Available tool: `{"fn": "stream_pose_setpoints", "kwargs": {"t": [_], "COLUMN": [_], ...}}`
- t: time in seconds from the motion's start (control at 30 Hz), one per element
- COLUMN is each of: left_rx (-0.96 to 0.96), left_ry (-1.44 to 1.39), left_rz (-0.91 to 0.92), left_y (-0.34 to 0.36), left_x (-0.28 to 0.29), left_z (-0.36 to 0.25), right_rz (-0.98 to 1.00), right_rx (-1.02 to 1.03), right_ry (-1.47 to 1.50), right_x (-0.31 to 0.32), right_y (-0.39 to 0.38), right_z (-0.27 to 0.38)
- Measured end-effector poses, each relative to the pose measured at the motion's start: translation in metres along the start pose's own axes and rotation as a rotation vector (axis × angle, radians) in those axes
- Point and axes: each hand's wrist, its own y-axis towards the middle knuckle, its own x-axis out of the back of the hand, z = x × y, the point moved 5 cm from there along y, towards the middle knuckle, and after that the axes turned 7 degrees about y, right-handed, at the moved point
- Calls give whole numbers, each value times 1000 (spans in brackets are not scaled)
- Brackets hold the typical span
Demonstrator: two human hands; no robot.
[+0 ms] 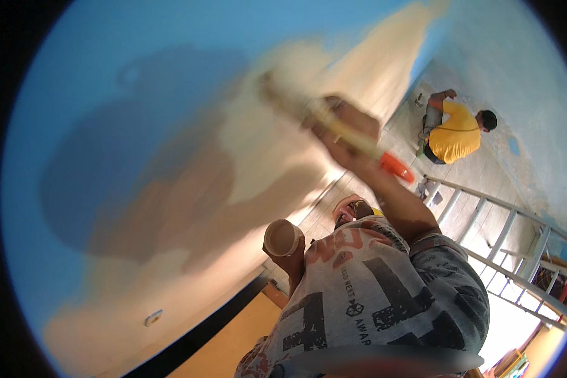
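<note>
1. Evidently, my right grip is wrapped round the handle of a brush, with no gap I can make out; blur hides how each finger sits.
2. From that grip, the handle's red-orange end points to four o'clock and the blurred brush head to ten, over the wall; whether the bristles touch it I cannot tell.
3. At seven o'clock from there, my left grip is curled round a cup, its mouth facing me; I can't make out how full it is.
4. Cream paint spreads from five to seven o'clock of the brush head, and up toward two. Blue fills nine to twelve, partly under a large shadow. I'd judge the coat partway: a broad stretch covered, the blue left.
5. Low on the wall, at eight o'clock from my left grip, is a socket.
6. Farther out, at three o'clock from my right grip, a person in a yellow shirt sits on the tiled floor; at four is a metal ladder.
</note>
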Motion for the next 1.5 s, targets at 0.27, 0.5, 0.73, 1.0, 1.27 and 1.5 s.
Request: {"fn": "stream_pose_setpoints", "kwargs": {"t": [0.27,0.5,0.73,1.0,1.27,1.5], "left_rx": [-37,-42,-35,-25,-18,-98], "left_ry": [7,25,19,20,22,-6], "left_rz": [45,4,-12,-18,-14,62], "left_y": [-5,-9,-17,-18,-16,-7], "left_x": [-9,-1,3,3,3,-11], "left_z": [-14,-14,-19,-19,-19,-38], "right_rz": [-352,-539,211,17,-455,-701], "right_rx": [-25,-309,201,218,-406,-811], "right_ry": [176,362,874,573,265,464], "right_x": [76,101,-64,-103,128,169], "right_y": [7,18,-11,-6,-13,-196], "right_z": [-184,-112,146,101,-226,-263]}}
